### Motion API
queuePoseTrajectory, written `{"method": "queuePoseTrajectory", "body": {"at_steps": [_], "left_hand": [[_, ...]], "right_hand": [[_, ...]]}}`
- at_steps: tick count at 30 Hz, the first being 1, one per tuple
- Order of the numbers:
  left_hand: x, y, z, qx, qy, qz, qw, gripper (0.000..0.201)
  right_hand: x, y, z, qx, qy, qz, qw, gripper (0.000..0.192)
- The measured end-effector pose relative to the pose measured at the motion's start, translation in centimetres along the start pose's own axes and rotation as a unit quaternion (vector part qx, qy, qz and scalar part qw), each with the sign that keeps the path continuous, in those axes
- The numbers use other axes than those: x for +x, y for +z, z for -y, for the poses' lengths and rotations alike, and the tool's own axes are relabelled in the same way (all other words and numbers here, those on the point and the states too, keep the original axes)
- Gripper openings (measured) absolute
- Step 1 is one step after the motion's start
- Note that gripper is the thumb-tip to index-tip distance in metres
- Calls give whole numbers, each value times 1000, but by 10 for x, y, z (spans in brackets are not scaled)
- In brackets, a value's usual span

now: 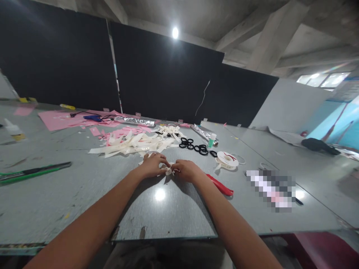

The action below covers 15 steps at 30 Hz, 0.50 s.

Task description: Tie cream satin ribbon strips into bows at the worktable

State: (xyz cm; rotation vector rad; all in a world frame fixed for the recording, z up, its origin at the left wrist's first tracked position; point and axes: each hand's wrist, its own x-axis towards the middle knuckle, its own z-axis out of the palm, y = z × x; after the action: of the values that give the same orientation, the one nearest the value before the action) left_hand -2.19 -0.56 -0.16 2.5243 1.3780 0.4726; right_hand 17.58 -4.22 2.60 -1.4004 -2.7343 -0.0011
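We pinch a small cream ribbon piece between left hand and right hand, just before the ribbon pile, apparently folding it; it needs firm fingertip pressure.

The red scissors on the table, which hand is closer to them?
Right. The right hand sits just left of the red scissors, its wrist over them; the left hand is farther left.
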Motion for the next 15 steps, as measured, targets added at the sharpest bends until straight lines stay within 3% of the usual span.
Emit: {"method": "queuePoseTrajectory", "body": {"at_steps": [7,15], "left_hand": [[0,-3,0,10,-24,16,1000,25],[-4,-6,0,-14,0,28,999,33]], "right_hand": [[0,-4,6,-44,-9,9,999,25],[-2,8,-16,116,2,-34,993,26]]}}
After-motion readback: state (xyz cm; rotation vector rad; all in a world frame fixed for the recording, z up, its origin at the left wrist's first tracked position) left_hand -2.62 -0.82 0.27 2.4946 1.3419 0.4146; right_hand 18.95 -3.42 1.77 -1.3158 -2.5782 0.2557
